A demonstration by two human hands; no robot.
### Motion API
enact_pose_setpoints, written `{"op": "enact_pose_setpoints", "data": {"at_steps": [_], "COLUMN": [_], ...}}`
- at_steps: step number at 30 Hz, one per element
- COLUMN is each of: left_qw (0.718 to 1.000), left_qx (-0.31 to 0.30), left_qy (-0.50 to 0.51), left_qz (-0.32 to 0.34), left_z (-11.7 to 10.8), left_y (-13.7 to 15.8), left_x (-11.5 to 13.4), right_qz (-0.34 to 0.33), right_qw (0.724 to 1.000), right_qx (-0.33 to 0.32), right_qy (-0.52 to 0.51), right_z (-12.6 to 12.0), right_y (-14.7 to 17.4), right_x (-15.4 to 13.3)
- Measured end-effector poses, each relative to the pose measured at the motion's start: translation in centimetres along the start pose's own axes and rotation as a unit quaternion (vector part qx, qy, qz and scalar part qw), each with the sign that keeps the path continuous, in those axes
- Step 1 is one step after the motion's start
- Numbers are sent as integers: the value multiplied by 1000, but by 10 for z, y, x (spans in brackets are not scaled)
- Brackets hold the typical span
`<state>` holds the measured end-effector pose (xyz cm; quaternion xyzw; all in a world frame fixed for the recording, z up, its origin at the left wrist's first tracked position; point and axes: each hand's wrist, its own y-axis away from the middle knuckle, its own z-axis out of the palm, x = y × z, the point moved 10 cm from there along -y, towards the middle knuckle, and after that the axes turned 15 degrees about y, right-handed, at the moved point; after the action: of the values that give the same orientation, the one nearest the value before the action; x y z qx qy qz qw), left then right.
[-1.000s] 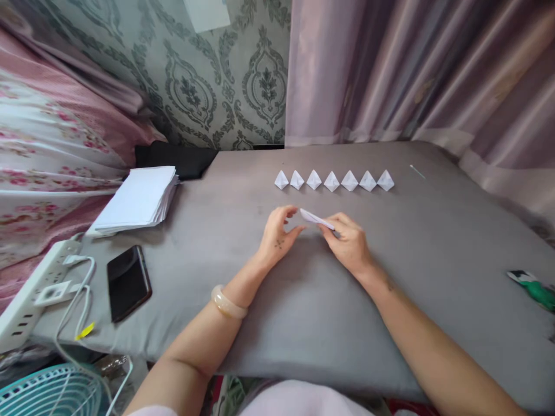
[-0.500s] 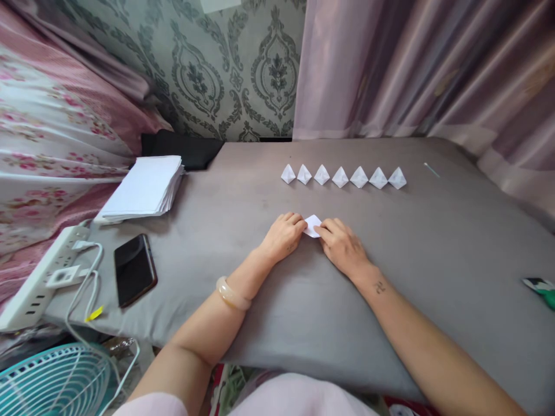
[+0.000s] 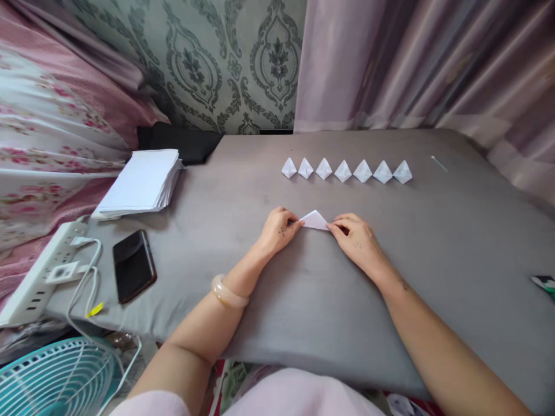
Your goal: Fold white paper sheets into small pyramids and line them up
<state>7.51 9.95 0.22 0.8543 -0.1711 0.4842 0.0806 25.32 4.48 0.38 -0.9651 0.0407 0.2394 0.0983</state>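
Note:
Between my hands is a small folded white paper (image 3: 315,220), now a flat triangle with its peak pointing away from me. My left hand (image 3: 278,231) pinches its left corner between thumb and fingers. Its right corner is pinched by my right hand (image 3: 356,238). Beyond them, several folded white paper pieces (image 3: 343,171) shaped like small diamonds stand in a row across the table.
The grey cloth-covered table (image 3: 277,300) carries a stack of white paper (image 3: 137,180) and a phone (image 3: 134,266) on the left. A power strip (image 3: 41,277) with cables lies at the left edge, above a fan (image 3: 56,375). A cotton swab (image 3: 439,163) lies far right.
The paper went from a diamond shape to a wider triangle. My hands have moved apart, out to its two corners. The view has shifted slightly.

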Motion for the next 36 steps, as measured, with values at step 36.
{"op": "enact_pose_setpoints", "data": {"at_steps": [36], "left_qw": [974], "left_qx": [-57], "left_qy": [-175], "left_qz": [133], "left_z": [25], "left_y": [0], "left_x": [17], "right_qz": [-17], "right_qw": [1000], "right_qx": [0], "right_qy": [1], "right_z": [7], "right_y": [-4], "right_x": [11]}}
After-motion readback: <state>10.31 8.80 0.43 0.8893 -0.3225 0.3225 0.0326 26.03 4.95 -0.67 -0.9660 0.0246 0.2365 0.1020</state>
